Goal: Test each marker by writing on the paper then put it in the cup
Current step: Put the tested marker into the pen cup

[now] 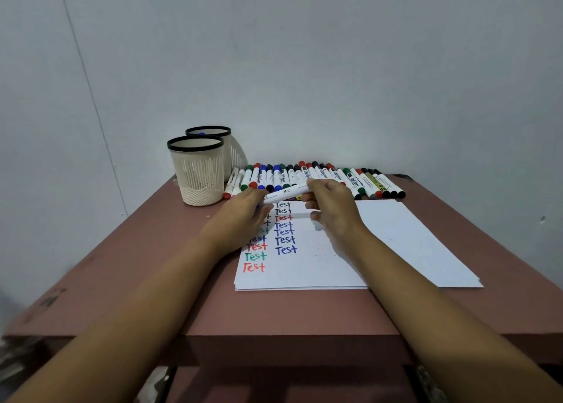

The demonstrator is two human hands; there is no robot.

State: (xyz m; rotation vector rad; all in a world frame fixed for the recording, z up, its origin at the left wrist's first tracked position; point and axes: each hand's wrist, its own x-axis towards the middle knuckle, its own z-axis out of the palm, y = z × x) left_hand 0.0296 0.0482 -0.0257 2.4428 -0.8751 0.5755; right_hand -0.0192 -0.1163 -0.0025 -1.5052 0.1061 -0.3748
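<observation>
In the middle of the frame both hands hold 1 white-barrelled plastic marker (286,193) level, just above the top edge of the white sheet of paper (396,235). The left hand (243,209) curls its fingers round the marker's left end, hiding the cap. The right hand (333,210) pinches the right end between thumb and fingers. The cap is probably being pulled off or pushed on, but I cannot tell which.

The paper carries 2 columns of "Test". Left of centre stand 2 cream ribbed plastic cups with black rims (198,174). A row of capped markers (320,175) lies beyond the paper on the reddish-brown table (152,265).

If the marker is uncapped, the next move calls for lowering the nib below the shorter column. If it is capped, the next move is a lift to a cup.
</observation>
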